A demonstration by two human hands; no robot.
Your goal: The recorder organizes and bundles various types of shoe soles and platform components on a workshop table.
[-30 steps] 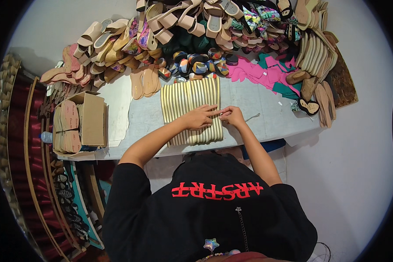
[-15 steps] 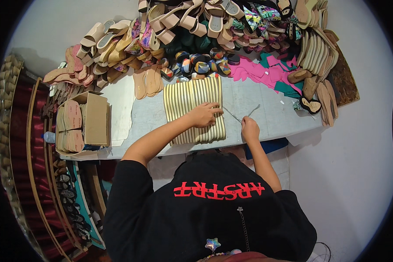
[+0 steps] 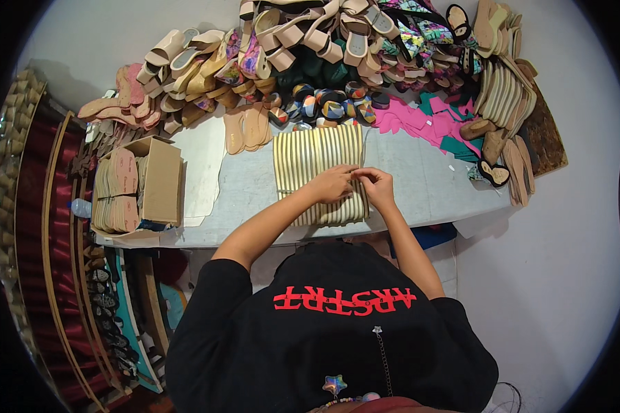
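A stack of striped cream, gold and grey pieces (image 3: 317, 153) lies on the table in front of me, their edges side by side; what they are exactly I cannot make out. A thin grey cord (image 3: 283, 191) shows across its left side. My left hand (image 3: 334, 185) rests on the right part of the stack with bent fingers. Beside the stack's right edge, my right hand (image 3: 378, 186) is closed in a pinch. The fingertips of both hands meet there on the cord, which the fingers largely hide.
The grey-topped table (image 3: 420, 179) carries a cardboard box (image 3: 162, 180) of bundled insoles at the left. Heeled sandals (image 3: 317, 31) are piled along the back. Pink fabric pieces (image 3: 420, 122) and more striped pieces (image 3: 499, 93) lie at the right, near pale insoles (image 3: 518, 168).
My right hand has moved up and left to meet the left one, bringing in the cord it held out to the right. The view has shifted slightly.
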